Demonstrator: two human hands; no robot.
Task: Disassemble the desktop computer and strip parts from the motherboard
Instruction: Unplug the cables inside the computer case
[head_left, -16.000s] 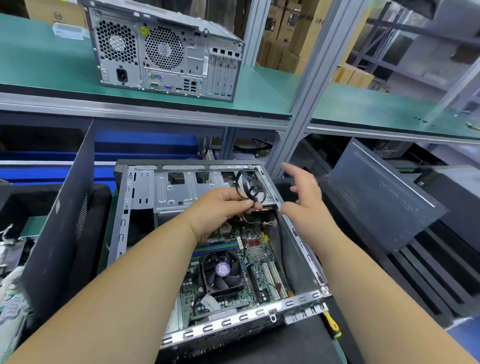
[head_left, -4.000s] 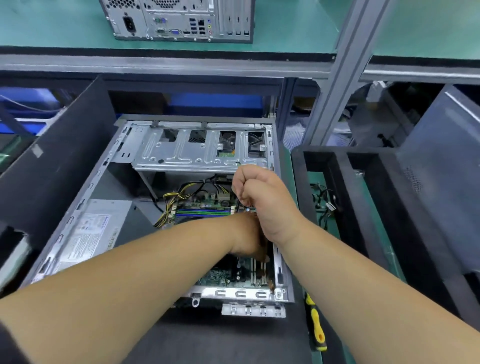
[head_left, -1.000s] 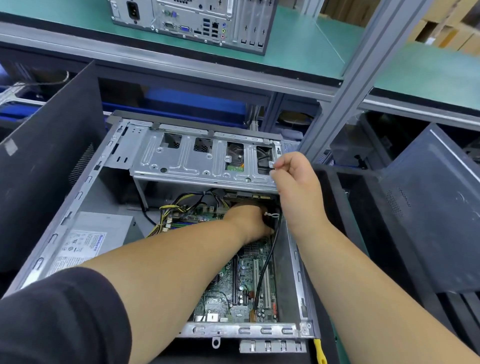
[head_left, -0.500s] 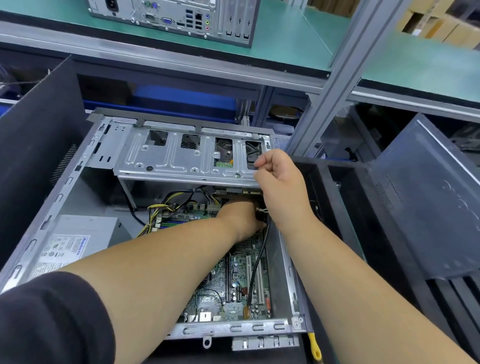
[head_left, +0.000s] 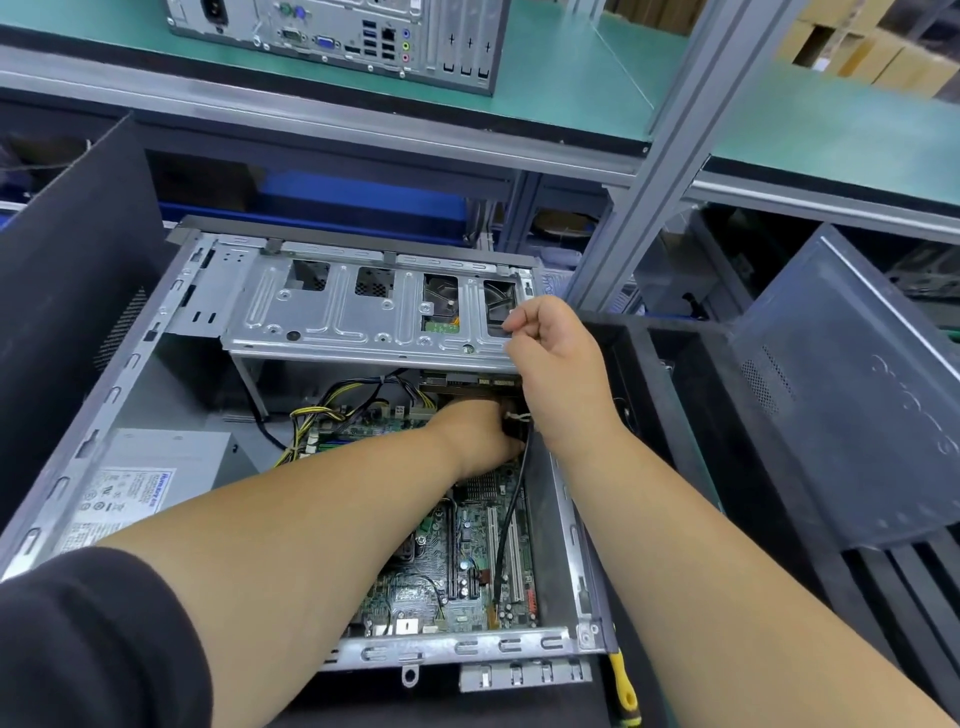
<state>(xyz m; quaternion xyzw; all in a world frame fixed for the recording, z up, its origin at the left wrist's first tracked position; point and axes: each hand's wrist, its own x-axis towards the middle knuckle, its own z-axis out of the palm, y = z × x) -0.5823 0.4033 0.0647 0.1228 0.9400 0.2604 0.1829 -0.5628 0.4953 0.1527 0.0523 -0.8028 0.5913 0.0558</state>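
Right hand (head_left: 558, 358), fingers curled into a fist, pinches something small (too small to name) above the drive cage (head_left: 363, 317). Left hand (head_left: 478, 436) reaches under it; its grip is hidden. The open computer case (head_left: 78, 457) holds the motherboard (head_left: 467, 561).

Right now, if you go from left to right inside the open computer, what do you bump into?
Power supply → yellow wires → left hand → black cable → screwdriver outside the case.
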